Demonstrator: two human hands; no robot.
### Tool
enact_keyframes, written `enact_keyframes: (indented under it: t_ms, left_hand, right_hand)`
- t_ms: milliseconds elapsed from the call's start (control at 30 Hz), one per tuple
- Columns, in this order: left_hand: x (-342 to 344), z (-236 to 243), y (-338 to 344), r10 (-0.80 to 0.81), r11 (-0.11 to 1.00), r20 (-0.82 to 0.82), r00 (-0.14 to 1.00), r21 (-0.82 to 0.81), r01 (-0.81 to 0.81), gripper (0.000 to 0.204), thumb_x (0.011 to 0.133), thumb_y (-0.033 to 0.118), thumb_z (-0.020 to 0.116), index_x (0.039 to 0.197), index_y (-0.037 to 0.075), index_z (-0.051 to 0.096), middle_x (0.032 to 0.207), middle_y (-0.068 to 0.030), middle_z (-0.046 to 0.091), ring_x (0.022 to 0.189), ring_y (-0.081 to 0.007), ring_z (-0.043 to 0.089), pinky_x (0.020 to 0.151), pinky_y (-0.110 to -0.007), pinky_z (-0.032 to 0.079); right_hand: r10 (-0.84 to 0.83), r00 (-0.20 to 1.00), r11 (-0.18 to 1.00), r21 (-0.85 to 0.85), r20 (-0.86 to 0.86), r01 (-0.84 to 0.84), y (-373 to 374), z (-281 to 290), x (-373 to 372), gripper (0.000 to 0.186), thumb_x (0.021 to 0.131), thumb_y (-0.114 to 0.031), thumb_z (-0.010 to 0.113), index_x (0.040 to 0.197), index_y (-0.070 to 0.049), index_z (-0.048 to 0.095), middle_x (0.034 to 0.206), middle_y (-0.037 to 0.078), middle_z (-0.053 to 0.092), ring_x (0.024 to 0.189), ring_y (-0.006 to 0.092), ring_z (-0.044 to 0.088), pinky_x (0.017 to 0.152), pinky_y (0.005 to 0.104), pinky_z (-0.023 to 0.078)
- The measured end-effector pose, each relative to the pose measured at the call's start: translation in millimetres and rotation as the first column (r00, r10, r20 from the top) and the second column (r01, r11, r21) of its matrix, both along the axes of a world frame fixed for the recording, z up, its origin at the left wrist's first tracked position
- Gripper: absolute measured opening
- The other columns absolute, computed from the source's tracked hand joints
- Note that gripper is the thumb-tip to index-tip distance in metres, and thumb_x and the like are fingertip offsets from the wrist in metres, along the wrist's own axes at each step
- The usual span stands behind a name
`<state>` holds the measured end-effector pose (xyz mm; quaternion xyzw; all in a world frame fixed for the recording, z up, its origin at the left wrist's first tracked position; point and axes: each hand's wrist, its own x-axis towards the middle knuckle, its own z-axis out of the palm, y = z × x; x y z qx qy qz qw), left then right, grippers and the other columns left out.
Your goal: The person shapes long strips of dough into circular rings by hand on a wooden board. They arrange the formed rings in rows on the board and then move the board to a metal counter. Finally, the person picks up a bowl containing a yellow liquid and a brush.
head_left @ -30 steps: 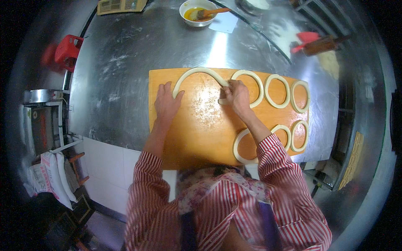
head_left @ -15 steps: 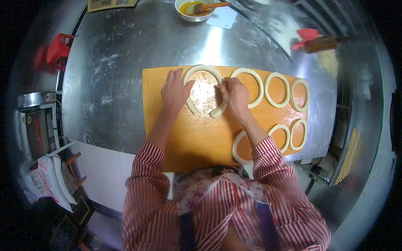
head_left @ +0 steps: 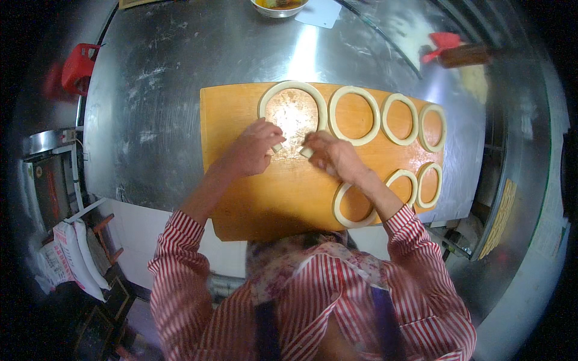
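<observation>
From my remote feed: dough strip (head_left: 293, 85) bent in a tall arch on the wooden board (head_left: 271, 198), its curve lying beyond both hands, ends not joined, gap between the hands. Left hand (head_left: 253, 149): fingers curled, nearly closed, pinching the strip's left end, tip showing past the fingers. Right hand (head_left: 337, 157): blurred, fingers bent around the right end, tip poking out on its inner side; exact finger contact I can't tell.

Upper row of three dough rings (head_left: 351, 89) runs beyond and to the right of the right hand, the first just beside the arch. Lower row of three more rings (head_left: 338, 210) sits nearer the body, right of that hand, forearm partly covering them. Far ahead of both hands on the metal worktop (head_left: 156, 90): bowl (head_left: 279, 12) and white card (head_left: 319, 13).
</observation>
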<state>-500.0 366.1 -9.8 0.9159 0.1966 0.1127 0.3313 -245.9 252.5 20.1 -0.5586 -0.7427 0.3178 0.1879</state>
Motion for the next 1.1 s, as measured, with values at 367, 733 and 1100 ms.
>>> enact_keyframes:
  t_ms: [367, 733, 1100]
  left_hand:
    - [19.4, -8.6, -2.9, -0.096, 0.994, 0.11, 0.989, 0.06, 0.09, 0.03, 0.075, 0.009, 0.076, 0.104, 0.003, 0.069, 0.104, -0.0094, 0.061, 0.108, -0.028, 0.056, 0.1, -0.044, 0.044]
    - [39.3, -10.7, -24.7, 0.017, 0.996, 0.1, 0.995, 0.09, -0.026, 0.044, 0.072, 0.023, 0.083, 0.107, 0.003, 0.065, 0.103, -0.0127, 0.061, 0.101, -0.0318, 0.057, 0.095, -0.045, 0.042]
    - [78.2, -34.5, -86.5, 0.449, 0.884, 0.152, 0.881, 0.068, -0.462, 0.027, 0.079, 0.019, 0.075, 0.097, 0.0, 0.067, 0.091, -0.0149, 0.066, 0.095, -0.0319, 0.059, 0.101, -0.047, 0.039]
  right_hand:
    - [0.159, 0.949, 0.985, -0.112, 0.271, -0.133, 21.3, 11.3, -2.0, 0.028, 0.086, -0.007, 0.064, 0.113, -0.007, 0.068, 0.119, 0.008, 0.064, 0.095, 0.0313, 0.067, 0.078, 0.041, 0.056]
    - [-0.755, 0.654, 0.652, -0.143, -0.033, 0.745, -30.1, -33.8, 0.0, 0.019, 0.086, -0.016, 0.076, 0.09, 0.002, 0.075, 0.078, 0.017, 0.073, 0.068, 0.0256, 0.071, 0.068, 0.0366, 0.056]
    - [-0.868, 0.496, 0.493, -0.19, -0.037, 0.849, 4.4, -36.3, -25.8, 0.031, 0.076, -0.024, 0.084, 0.078, 0.002, 0.069, 0.066, 0.012, 0.068, 0.058, 0.0208, 0.064, 0.06, 0.0353, 0.053]
